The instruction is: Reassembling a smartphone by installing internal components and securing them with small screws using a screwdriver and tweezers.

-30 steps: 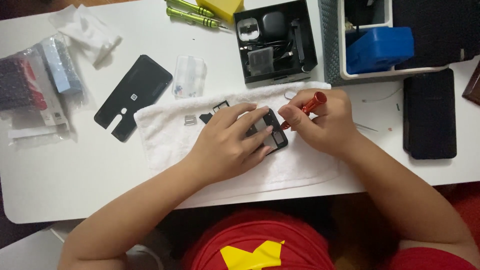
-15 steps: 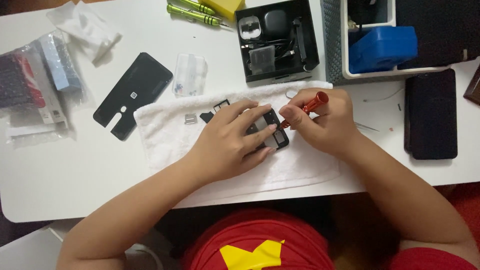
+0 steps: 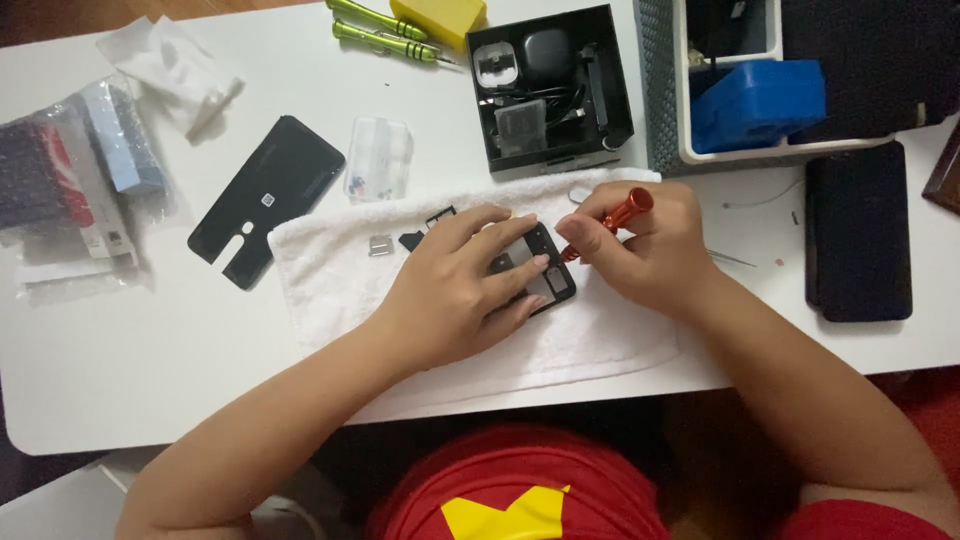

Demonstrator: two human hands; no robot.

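An opened black phone (image 3: pixel 545 270) lies on a white towel (image 3: pixel 330 270) at the table's front. My left hand (image 3: pixel 460 290) presses flat on it, fingers spread over its body. My right hand (image 3: pixel 645 245) grips a small red screwdriver (image 3: pixel 615 218), whose tip points down at the phone's upper right edge. Small loose metal and black parts (image 3: pixel 395 240) rest on the towel just left of the phone.
A black phone back cover (image 3: pixel 265 200) lies left of the towel, beside a clear small-parts case (image 3: pixel 380 160). Behind are a black box of accessories (image 3: pixel 550 90), green screwdrivers (image 3: pixel 385 30), a grey basket with a blue box (image 3: pixel 755 100). A dark phone (image 3: pixel 858 230) lies right; plastic packets (image 3: pixel 70 180) left.
Both hands stay on the phone; the screwdriver's position has barely shifted.
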